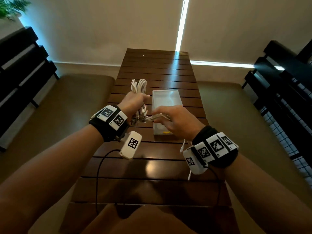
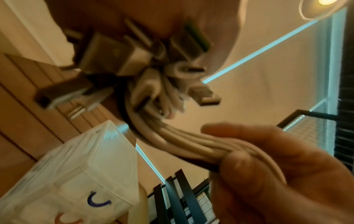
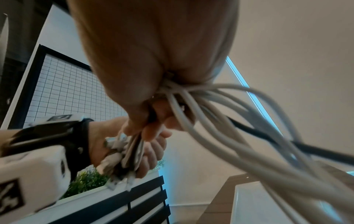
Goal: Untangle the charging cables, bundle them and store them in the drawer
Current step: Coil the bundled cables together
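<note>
right hand (image 1: 175, 120) grips cables (image 1: 139, 86) | left hand (image 1: 135, 102) grips cables over drawer (image 1: 167, 98)

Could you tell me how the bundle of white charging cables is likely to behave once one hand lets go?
The white cables look floppy: their strands sag between the left hand and right hand. Released, the loops would probably splay open. The plug ends likely add weight, so that end may drop first.

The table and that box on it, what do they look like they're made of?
Table: looks like dark wood slats with a glossy finish, which reflects light. Box: probably translucent frosted plastic; its walls look milky and let light through.
</note>
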`<state>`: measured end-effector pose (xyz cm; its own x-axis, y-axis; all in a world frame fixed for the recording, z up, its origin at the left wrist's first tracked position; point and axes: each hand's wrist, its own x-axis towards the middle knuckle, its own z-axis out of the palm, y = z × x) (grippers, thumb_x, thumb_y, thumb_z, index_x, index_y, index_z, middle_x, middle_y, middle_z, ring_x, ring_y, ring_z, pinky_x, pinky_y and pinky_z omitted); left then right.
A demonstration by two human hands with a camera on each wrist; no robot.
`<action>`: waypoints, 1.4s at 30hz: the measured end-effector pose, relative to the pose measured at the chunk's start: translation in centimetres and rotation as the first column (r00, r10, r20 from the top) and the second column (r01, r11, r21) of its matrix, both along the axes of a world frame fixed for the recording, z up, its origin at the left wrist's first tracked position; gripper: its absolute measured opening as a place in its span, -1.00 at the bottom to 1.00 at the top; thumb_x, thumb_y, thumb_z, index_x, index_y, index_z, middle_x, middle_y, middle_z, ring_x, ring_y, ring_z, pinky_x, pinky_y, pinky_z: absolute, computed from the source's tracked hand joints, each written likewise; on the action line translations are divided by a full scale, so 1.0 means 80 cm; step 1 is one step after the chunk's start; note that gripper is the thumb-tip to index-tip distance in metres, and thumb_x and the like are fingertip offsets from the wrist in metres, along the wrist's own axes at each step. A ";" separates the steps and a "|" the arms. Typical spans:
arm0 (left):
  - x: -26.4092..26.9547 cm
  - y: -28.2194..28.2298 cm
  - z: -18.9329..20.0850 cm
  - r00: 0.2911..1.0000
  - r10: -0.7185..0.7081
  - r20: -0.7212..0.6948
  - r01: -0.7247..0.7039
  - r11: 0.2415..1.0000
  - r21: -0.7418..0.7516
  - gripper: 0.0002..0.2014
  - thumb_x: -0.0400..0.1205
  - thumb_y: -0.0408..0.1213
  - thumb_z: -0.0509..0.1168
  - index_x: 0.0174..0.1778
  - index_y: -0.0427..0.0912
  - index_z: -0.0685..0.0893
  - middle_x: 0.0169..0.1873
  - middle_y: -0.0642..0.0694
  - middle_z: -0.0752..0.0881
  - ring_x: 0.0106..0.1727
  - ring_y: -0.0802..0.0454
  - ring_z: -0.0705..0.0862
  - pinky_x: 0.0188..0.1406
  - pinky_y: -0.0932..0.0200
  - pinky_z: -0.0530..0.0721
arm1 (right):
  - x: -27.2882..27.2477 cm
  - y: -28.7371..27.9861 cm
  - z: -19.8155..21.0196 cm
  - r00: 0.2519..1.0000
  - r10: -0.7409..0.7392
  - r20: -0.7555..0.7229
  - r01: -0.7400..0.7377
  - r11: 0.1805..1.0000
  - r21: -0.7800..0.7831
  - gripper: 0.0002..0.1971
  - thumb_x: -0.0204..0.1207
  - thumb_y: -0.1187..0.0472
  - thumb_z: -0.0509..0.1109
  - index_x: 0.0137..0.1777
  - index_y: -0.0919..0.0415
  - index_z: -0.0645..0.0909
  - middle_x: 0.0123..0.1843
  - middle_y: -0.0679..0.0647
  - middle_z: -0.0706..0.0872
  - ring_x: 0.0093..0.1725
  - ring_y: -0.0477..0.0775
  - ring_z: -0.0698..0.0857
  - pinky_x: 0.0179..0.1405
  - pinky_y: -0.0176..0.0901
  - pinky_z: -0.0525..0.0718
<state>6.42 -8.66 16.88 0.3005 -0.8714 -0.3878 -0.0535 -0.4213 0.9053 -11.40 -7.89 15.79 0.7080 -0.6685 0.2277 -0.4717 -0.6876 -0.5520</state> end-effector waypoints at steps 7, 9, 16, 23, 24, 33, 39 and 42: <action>0.000 0.021 0.018 0.921 -0.381 0.084 0.378 0.925 0.052 -0.84 0.63 -0.27 0.33 -0.24 -0.24 0.65 -0.48 -0.10 0.68 -0.52 0.08 0.66 -0.50 0.25 0.61 | 0.002 -0.029 0.018 0.991 0.096 0.088 -0.106 0.988 0.116 -0.83 0.46 0.24 0.54 0.05 0.14 0.79 -0.09 -0.08 0.80 -0.09 -0.30 0.71 0.06 -0.41 0.61; 0.003 0.022 0.016 0.910 -0.412 -0.038 0.413 0.910 0.028 -0.70 0.67 -0.06 0.29 -0.24 -0.22 0.63 -0.55 -0.08 0.65 -0.58 0.09 0.62 -0.57 0.28 0.61 | 0.002 -0.033 0.020 0.986 0.073 0.153 -0.096 0.985 0.146 -0.82 0.44 0.24 0.56 0.03 0.17 0.80 -0.08 -0.02 0.82 -0.03 -0.19 0.75 0.12 -0.25 0.67; 0.004 0.022 0.005 0.862 -0.485 -0.146 0.493 0.869 0.029 -0.23 0.23 0.46 0.22 -0.13 -0.27 0.69 -0.49 -0.12 0.69 -0.55 0.06 0.64 -0.55 0.24 0.64 | 0.001 -0.043 0.015 0.945 0.029 0.325 -0.102 0.972 0.211 -0.82 0.40 0.28 0.59 -0.02 0.31 0.78 -0.13 0.09 0.82 -0.11 -0.03 0.77 0.01 -0.02 0.74; -0.001 0.024 0.003 0.769 -0.588 -0.250 0.608 0.794 0.004 -0.38 0.31 -0.04 0.61 0.17 -0.35 0.64 -0.12 -0.32 0.76 -0.11 -0.17 0.79 -0.12 -0.01 0.77 | 0.005 -0.041 0.017 0.939 -0.078 0.334 0.022 0.986 0.167 -0.88 0.36 0.33 0.60 -0.15 0.19 0.74 -0.29 -0.08 0.73 -0.35 -0.20 0.69 -0.33 -0.32 0.68; 0.000 0.023 0.005 0.757 -0.611 -0.234 0.632 0.775 0.021 -0.36 0.22 -0.16 0.68 0.14 -0.37 0.66 -0.12 -0.39 0.72 -0.14 -0.20 0.77 -0.09 -0.06 0.77 | 0.005 -0.041 0.020 0.935 -0.101 0.340 0.046 0.985 0.167 -0.85 0.31 0.33 0.63 -0.20 0.20 0.72 -0.34 -0.09 0.71 -0.41 -0.20 0.67 -0.41 -0.37 0.63; -0.010 0.021 0.021 0.777 -0.618 0.117 0.613 0.786 0.081 -0.85 0.56 -0.44 0.41 0.03 -0.35 0.68 -0.35 -0.17 0.65 -0.40 0.01 0.65 -0.39 0.14 0.68 | -0.005 -0.049 0.020 0.972 -0.096 0.215 0.058 0.983 0.175 -0.63 0.25 0.20 0.69 -0.15 -0.02 0.52 -0.12 0.05 0.57 -0.19 0.04 0.63 -0.17 -0.08 0.70; -0.020 0.019 0.020 0.734 -0.678 -0.020 0.673 0.724 0.148 -0.90 0.64 -0.34 0.32 -0.13 -0.30 0.64 -0.51 -0.14 0.53 -0.52 -0.01 0.52 -0.49 0.15 0.58 | -0.043 -0.057 0.011 0.994 -0.039 0.107 -0.008 0.913 0.408 -0.49 0.38 0.29 0.61 0.13 0.04 0.34 -0.08 0.07 0.66 -0.24 0.00 0.72 -0.27 -0.17 0.71; -0.040 0.019 0.017 0.717 -0.666 -0.206 0.693 0.712 0.111 -0.86 0.66 -0.30 0.27 -0.14 -0.29 0.63 -0.57 -0.08 0.45 -0.59 0.02 0.46 -0.56 0.20 0.49 | -0.057 -0.066 -0.027 0.990 -0.137 0.037 0.117 0.938 0.326 -0.64 0.39 0.23 0.60 0.11 0.09 0.55 -0.09 0.10 0.75 -0.17 0.10 0.75 -0.16 0.01 0.74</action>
<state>3.23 -7.14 18.21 -0.4171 -0.7343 -0.5355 -0.2642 -0.4658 0.8445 -15.94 -13.19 13.65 0.6043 -0.7964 0.0233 -0.5039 -0.4047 -0.7630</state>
